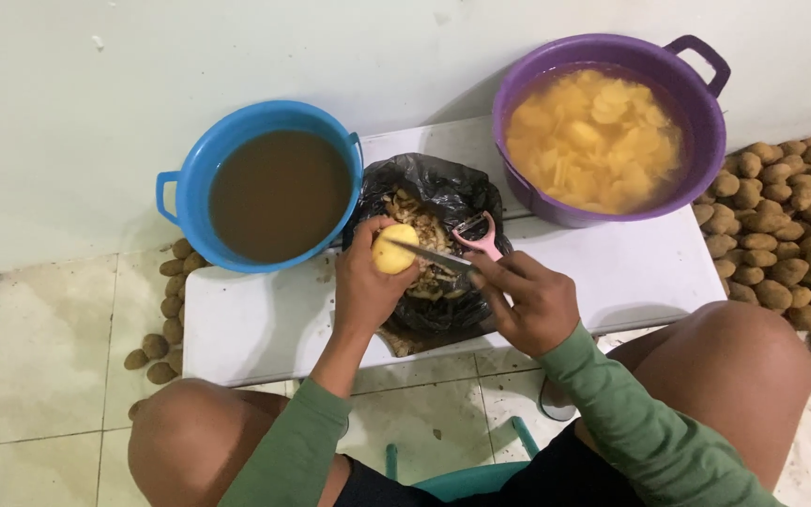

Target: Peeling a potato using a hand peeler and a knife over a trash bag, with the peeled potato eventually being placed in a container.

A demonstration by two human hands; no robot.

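Observation:
My left hand [365,282] holds a peeled yellow potato [393,249] over a black plastic bag [438,188] full of peelings. My right hand [529,300] grips a knife [434,255] whose blade touches the potato, and a pink peeler [481,235] sticks up from the same hand. Both hands are above a low white table [265,324].
A blue basin [185,202] of brown water stands at the table's left. At the right a purple basin [696,103] holds cut potato pieces in water. Unpeeled potatoes [790,235] are piled on the floor at right; several more potatoes [166,319] lie at left. My knees flank the table.

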